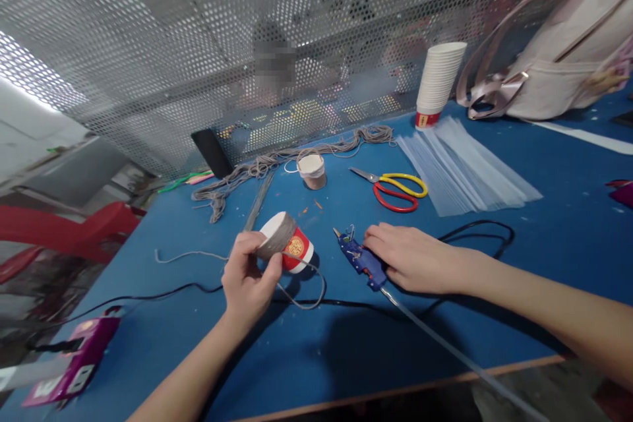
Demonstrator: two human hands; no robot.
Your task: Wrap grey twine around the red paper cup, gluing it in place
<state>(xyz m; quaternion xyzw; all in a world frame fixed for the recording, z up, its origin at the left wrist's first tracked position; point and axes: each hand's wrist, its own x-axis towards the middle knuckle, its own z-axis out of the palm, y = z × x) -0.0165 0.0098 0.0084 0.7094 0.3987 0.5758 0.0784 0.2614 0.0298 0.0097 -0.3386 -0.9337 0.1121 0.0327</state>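
A red and white paper cup point(302, 252), its upper part wrapped in grey cord point(279, 236), is tilted on its side in my left hand point(250, 273), thumb and fingers closed round it. Loose cord loops from the cup to its right, and another end trails left. My right hand point(400, 254) rests on the right side of a blue glue gun point(363, 260), fingers bent against its body. The gun lies on the table, nozzle pointing up and left, with a clear glue stick point(430, 326) sticking out of its rear.
Behind the hands are a small wrapped cup point(312, 173), scissors point(390, 188), grey cord bundles point(262, 163) and a black phone point(211, 153). Clear strips point(467, 168), stacked cups point(440, 82) and a bag point(558, 59) lie right. A purple power strip point(79, 359) sits left; black cable crosses the blue table point(163, 336).
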